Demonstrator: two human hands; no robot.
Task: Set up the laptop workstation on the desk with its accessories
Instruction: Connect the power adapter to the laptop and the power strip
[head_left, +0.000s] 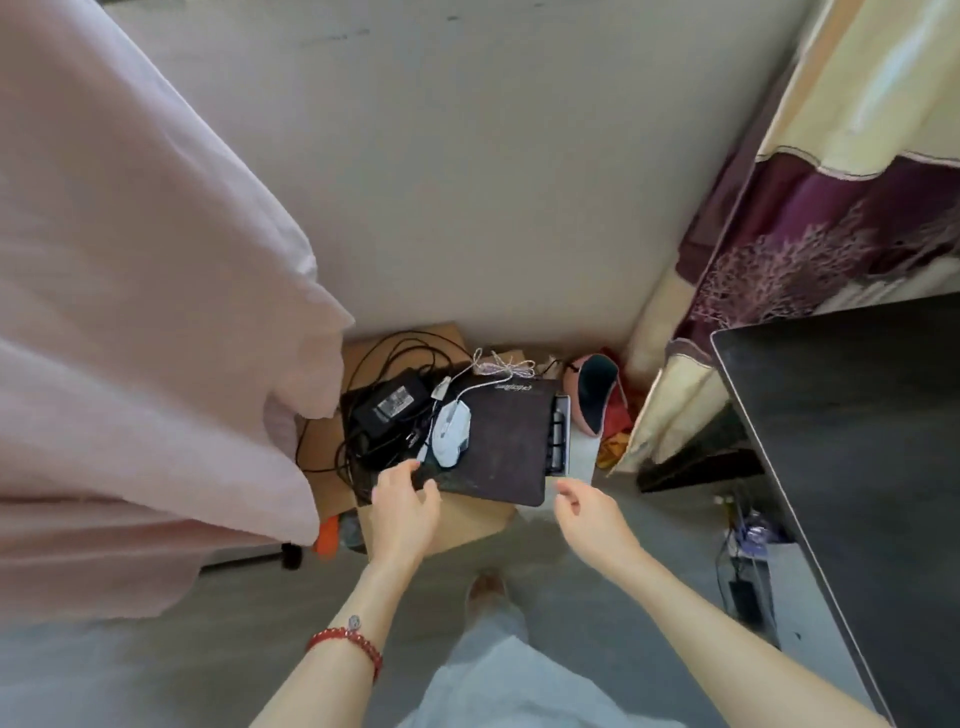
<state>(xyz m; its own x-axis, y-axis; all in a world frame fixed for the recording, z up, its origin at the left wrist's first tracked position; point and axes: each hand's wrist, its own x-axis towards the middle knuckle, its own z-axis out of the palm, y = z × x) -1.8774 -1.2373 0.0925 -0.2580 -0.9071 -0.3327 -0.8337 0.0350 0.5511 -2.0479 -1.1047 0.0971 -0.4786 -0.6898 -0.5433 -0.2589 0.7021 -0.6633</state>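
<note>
A dark mouse pad (504, 441) lies on top of a pile in a cardboard box (467, 519) on the floor. A white wired mouse (452, 428) sits on its left part, its pale cable (498, 366) bunched behind. A keyboard (558, 436) pokes out under the pad's right edge. A black power adapter (387, 405) with black cords lies to the left. My left hand (405, 499) touches the pad's near left corner, thumb at the edge. My right hand (587, 512) hovers near the pad's near right corner, fingers loosely curled, holding nothing.
The dark desk top (857, 467) fills the right side. A pink fabric (130, 312) hangs at the left, a patterned curtain (805, 234) at the right. A pink slipper (597, 397) lies behind the box. Cables lie under the desk. My leg stands below.
</note>
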